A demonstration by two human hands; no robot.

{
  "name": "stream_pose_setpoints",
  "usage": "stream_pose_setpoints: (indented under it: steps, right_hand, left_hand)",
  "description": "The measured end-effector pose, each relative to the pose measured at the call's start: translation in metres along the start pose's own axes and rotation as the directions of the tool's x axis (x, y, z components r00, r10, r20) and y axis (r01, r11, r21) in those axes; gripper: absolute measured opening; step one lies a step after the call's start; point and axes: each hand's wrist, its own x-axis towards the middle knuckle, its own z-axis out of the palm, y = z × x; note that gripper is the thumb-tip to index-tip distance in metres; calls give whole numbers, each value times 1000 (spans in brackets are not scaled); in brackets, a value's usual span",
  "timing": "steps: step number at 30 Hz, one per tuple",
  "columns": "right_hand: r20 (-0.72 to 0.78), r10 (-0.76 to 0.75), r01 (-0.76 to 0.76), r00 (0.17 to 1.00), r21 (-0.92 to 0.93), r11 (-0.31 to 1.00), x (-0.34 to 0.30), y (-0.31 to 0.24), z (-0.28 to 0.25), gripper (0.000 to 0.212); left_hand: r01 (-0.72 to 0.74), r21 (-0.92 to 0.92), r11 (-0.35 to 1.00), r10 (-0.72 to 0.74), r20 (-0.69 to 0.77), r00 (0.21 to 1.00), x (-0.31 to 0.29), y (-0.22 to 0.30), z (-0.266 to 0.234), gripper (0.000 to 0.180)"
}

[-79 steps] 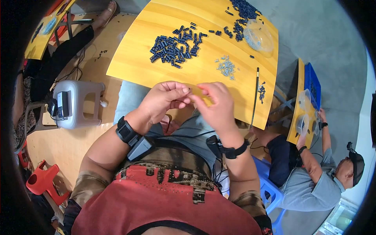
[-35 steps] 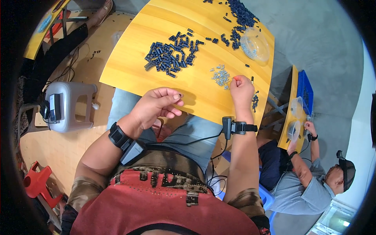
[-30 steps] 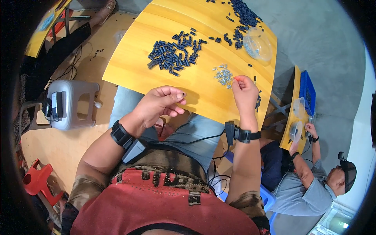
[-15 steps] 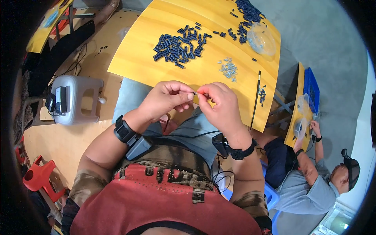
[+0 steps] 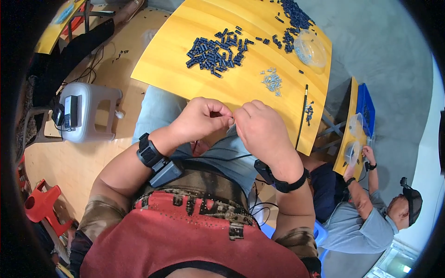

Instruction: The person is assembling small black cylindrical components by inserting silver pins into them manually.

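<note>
Together at the fingertips, left hand (image 5: 199, 121) and right hand (image 5: 263, 134) meet by the edge of the table (image 5: 162, 60); whether they clamp a piece cannot be told. Black parts (image 5: 214, 53) lie heaped beyond, silver bits (image 5: 272, 82) right of them, a bowl (image 5: 316, 48) and a rod (image 5: 303, 109) farther right

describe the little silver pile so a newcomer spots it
Find the big yellow table at top centre. Just beyond the right hand lies a small, loose silver pile. Its pale colour sets it apart from the larger black pile to its left.
</note>
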Motion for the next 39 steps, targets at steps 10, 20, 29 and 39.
stream_pose_setpoints:
  steps: [10, 20, 29, 39]
  right_hand:
    - [37, 40, -45, 999, 168, 985, -1, 6, 4, 8]
    - [-119, 481, -259, 869, 718, 646, -7, 7, 31, 5]
    - [-226, 495, -183, 839, 739, 648, -13, 4, 46, 21]
    - [-395, 453, -195, 800, 542, 817, -6, 1, 54, 34]
  left_hand:
    - [-69, 36, 997, 69, 21, 997, 0, -7, -2, 12]
    - [-17, -259, 966, 23, 20, 1000, 6, -8, -2, 14]
    - [30, -293, 956, -30, 5, 1000, 14, -6, -2, 19]
    - [61, -450, 891, -57, 23, 998, 21, -2, 3, 14]
